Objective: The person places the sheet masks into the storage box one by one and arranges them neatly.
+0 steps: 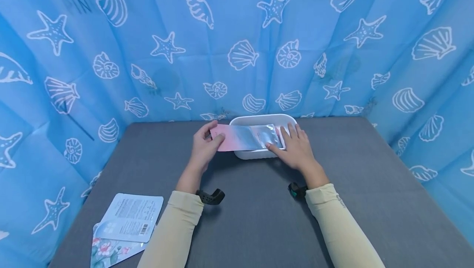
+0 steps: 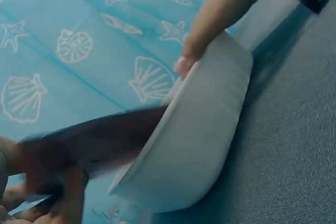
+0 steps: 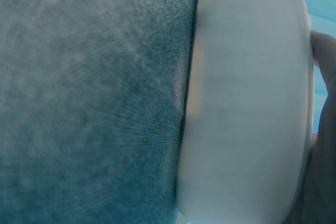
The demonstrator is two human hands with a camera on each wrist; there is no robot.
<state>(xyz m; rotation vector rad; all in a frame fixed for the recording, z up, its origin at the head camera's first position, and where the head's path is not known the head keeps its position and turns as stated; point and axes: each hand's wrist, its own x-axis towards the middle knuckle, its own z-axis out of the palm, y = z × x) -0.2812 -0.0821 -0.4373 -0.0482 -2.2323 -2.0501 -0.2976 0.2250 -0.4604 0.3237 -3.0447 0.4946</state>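
A flat pink-and-blue sachet [image 1: 237, 136], like a face mask packet, slants over the left rim of a white oval plastic tub [image 1: 255, 154]. My left hand [image 1: 205, 146] pinches its pink end between thumb and fingers. The other end reaches into the tub, beside a shiny silvery part [image 1: 267, 133]; whether that belongs to the same sachet I cannot tell. Fingers spread, my right hand [image 1: 298, 149] lies over the tub's right side, its thumb at the near rim. In the left wrist view the sachet [image 2: 113, 140] looks dark and blurred, dipping behind the tub wall [image 2: 194, 124].
At the front left of the grey table [image 1: 244, 218], a pale blue-white sachet with printed text [image 1: 129, 214] overlaps a floral sachet [image 1: 105, 253]. Behind the tub hangs a blue curtain [image 1: 222, 25] with shells and starfish. Both wrists wear dark straps.
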